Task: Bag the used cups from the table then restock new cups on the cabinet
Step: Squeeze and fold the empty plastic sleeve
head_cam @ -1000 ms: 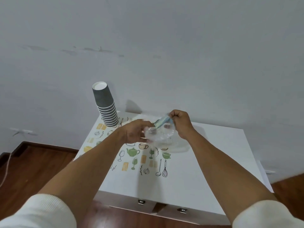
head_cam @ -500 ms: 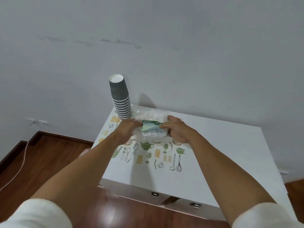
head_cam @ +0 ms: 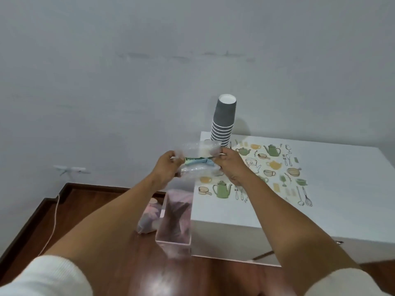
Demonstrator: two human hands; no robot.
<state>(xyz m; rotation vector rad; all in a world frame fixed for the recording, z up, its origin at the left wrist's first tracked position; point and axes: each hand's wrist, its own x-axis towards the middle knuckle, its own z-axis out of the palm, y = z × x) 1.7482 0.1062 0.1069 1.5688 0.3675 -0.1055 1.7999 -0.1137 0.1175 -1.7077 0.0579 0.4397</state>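
Crinkly clear wrapper [head_cam: 199, 161] between both hands

Cup stack [head_cam: 224, 120] stands tall at the cabinet's [head_cam: 333, 210] 10 o'clock corner, only obstacle on top; the printed surface from 12 round to 6 o'clock lies flat and open to a reach. Both hands, left hand [head_cam: 166, 169] and right hand [head_cam: 232, 165], hold a plastic wrapper [head_cam: 199, 159] in the air off the left edge, near the stack. Below at 7 o'clock, bin [head_cam: 176, 221] and bag [head_cam: 149, 216] block the floor just beside the cabinet. Cord [head_cam: 54, 218] trails along the floor at 9 o'clock.
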